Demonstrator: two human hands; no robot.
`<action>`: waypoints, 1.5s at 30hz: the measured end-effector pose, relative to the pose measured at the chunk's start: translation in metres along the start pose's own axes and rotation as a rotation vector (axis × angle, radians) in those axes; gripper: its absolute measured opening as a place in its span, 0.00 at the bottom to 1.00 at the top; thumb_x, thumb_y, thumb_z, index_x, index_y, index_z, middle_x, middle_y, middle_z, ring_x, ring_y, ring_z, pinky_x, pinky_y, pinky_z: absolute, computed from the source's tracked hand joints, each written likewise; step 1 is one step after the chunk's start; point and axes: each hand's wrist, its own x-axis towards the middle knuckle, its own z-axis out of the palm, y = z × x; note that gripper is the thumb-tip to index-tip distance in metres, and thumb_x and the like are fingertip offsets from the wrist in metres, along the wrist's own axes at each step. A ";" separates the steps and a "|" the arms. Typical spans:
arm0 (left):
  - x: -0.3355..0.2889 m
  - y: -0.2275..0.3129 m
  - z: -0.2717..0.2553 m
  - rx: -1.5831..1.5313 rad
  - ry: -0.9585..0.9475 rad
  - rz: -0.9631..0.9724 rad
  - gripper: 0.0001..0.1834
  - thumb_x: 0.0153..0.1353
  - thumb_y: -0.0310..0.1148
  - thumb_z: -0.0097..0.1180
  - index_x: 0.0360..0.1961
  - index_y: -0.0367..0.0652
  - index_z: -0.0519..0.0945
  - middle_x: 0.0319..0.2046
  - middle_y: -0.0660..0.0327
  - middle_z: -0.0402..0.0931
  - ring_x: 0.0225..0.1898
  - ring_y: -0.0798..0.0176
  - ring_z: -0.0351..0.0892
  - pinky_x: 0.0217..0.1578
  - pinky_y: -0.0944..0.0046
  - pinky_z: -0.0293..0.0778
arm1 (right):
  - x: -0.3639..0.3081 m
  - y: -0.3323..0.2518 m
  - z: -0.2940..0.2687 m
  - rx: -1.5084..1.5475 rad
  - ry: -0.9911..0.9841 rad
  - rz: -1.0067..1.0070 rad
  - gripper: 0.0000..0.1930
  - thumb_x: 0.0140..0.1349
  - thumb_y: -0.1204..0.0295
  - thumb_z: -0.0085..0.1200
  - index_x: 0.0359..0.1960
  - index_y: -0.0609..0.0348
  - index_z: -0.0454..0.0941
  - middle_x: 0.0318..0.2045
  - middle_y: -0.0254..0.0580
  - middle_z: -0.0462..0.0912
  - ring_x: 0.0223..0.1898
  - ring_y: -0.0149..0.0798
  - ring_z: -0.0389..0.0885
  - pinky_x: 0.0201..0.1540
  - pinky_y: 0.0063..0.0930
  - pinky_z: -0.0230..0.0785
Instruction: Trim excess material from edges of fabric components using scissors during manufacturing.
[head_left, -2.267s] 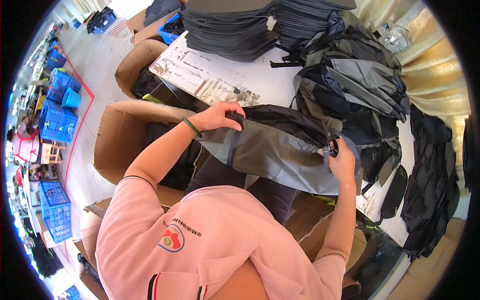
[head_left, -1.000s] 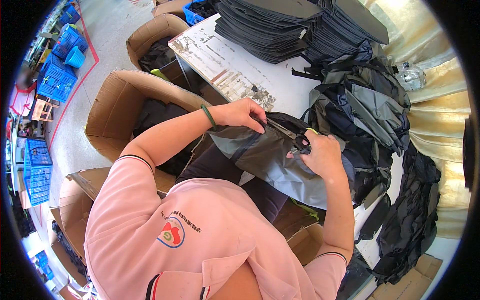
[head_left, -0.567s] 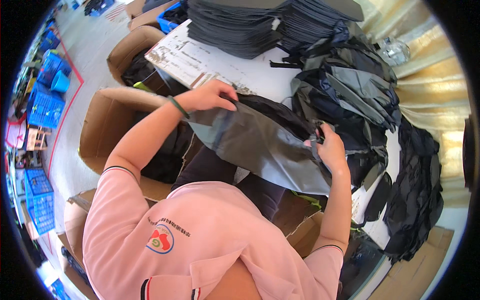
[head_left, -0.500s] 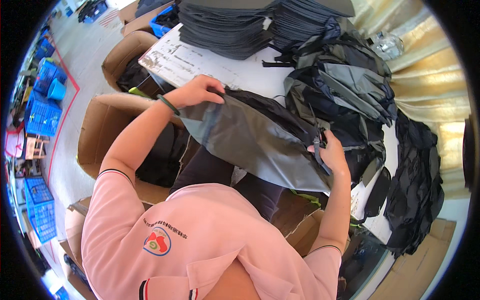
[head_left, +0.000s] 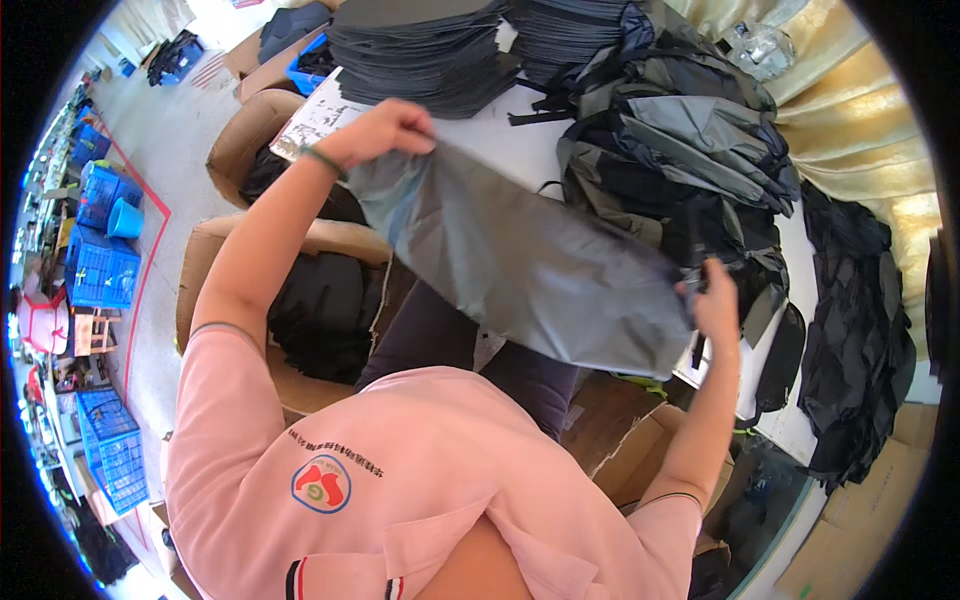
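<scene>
A grey fabric piece [head_left: 540, 270] with a shiny face stretches across in front of me, above my lap. My left hand [head_left: 392, 130] is closed on its upper left corner, thumb and fingers pinching the edge. At the fabric's right end my right hand [head_left: 716, 305] is closed around dark scissors [head_left: 697, 250], whose blades point up and are smeared by motion. Whether its fingers also touch the cloth, I cannot tell. Just beyond lies a heap of black and grey sewn fabric pieces [head_left: 680, 150] on the white table [head_left: 500, 140].
Stacks of dark flat sheets [head_left: 415, 60] stand at the table's far side. Black fabric [head_left: 855, 340] hangs over the right edge beside a gold curtain [head_left: 850, 130]. An open cardboard box [head_left: 215, 270] with black pieces stands at my left; blue crates [head_left: 105, 265] line the floor beyond.
The fabric has been pulled wider and lifted off the heap. My right hand has moved right with the scissors, and my left hand slightly up and left.
</scene>
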 end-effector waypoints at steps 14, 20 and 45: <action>-0.002 0.015 0.048 0.513 0.134 0.545 0.20 0.52 0.47 0.64 0.40 0.45 0.78 0.42 0.58 0.76 0.50 0.50 0.71 0.52 0.55 0.66 | -0.064 -0.062 0.021 0.026 -0.083 -0.043 0.22 0.46 0.83 0.59 0.46 0.57 0.74 0.36 0.47 0.81 0.37 0.54 0.79 0.42 0.38 0.70; -0.078 -0.034 0.077 0.780 0.159 0.627 0.18 0.51 0.45 0.65 0.37 0.45 0.77 0.43 0.59 0.75 0.50 0.52 0.70 0.55 0.51 0.61 | -0.086 -0.057 0.082 0.013 -0.082 -0.139 0.30 0.37 0.89 0.52 0.48 0.57 0.73 0.39 0.48 0.80 0.40 0.54 0.74 0.44 0.42 0.66; -0.048 -0.037 0.040 -0.186 -0.247 -0.028 0.13 0.66 0.37 0.53 0.38 0.35 0.79 0.32 0.71 0.75 0.37 0.77 0.68 0.43 0.72 0.67 | -0.037 0.001 0.049 0.479 -0.051 0.211 0.13 0.53 0.80 0.63 0.36 0.59 0.70 0.30 0.32 0.75 0.32 0.28 0.74 0.38 0.22 0.68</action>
